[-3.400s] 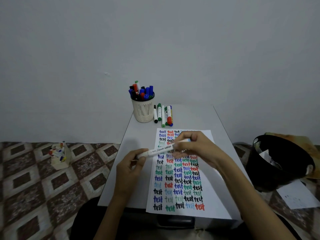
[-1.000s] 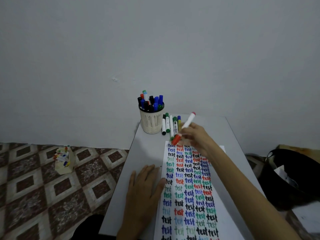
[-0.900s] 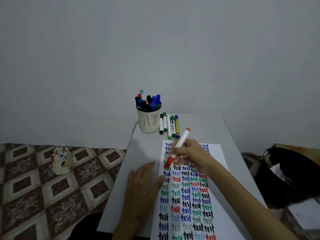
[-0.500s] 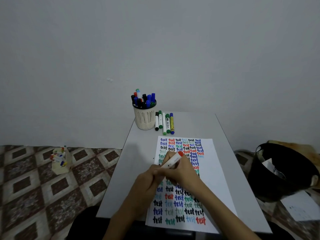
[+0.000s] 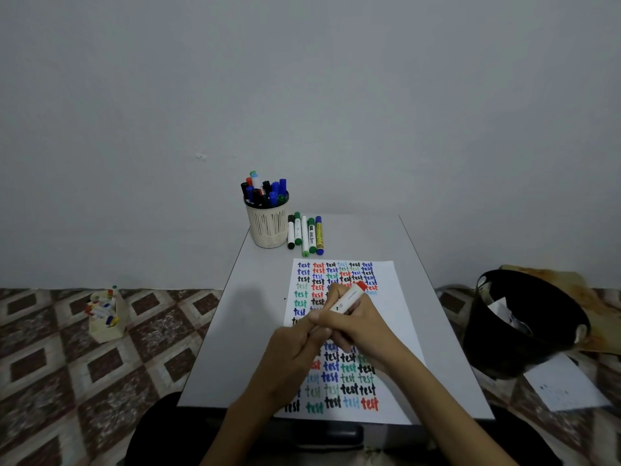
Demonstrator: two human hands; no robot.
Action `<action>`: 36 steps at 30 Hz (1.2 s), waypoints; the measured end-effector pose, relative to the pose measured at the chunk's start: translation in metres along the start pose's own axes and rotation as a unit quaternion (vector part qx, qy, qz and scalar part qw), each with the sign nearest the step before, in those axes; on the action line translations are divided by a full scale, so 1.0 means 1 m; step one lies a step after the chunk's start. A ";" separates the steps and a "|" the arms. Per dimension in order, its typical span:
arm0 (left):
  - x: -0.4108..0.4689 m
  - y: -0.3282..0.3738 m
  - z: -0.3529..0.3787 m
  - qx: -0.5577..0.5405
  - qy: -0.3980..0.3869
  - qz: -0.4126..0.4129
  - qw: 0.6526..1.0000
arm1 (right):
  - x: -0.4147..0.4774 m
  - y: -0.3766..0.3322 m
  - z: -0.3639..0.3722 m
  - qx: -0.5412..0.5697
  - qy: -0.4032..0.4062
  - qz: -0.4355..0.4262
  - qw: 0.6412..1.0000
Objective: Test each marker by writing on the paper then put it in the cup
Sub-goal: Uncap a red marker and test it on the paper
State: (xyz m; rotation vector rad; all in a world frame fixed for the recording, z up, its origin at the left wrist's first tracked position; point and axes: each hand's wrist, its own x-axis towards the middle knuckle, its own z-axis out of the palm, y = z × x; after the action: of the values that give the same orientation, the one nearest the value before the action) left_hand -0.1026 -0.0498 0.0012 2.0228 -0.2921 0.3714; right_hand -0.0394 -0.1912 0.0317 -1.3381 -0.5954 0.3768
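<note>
A white sheet of paper (image 5: 395,307) covered with rows of coloured "test" words lies on the small grey table (image 5: 255,317). My right hand (image 5: 356,327) grips a white marker with a red end (image 5: 349,299) above the paper's middle. My left hand (image 5: 289,358) meets it from the left, fingers closed on the marker's lower end, which is hidden between the hands. A cream slotted cup (image 5: 267,225) full of markers stands at the table's far left. Several loose markers (image 5: 305,235) lie side by side right of the cup.
A black bin (image 5: 517,327) with paper scraps stands on the floor to the right, a loose white sheet (image 5: 564,385) in front of it. A small cream box of markers (image 5: 106,314) sits on the patterned floor at left. A grey wall rises behind the table.
My right hand picked the red marker from the row by the cup and brought it back over the paper. My left hand lifted off the table and took hold of its lower end.
</note>
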 end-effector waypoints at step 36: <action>-0.002 -0.058 -0.015 0.302 -0.003 0.041 0.952 | 0.047 0.029 -0.102 -0.161 0.245 0.029 0.956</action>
State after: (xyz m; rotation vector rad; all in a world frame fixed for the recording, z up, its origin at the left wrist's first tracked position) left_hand -0.0856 -0.0100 -0.0399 2.6177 -0.2888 0.5579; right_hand 0.0617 -0.2392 -0.0004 -1.6909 -0.2028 -0.0185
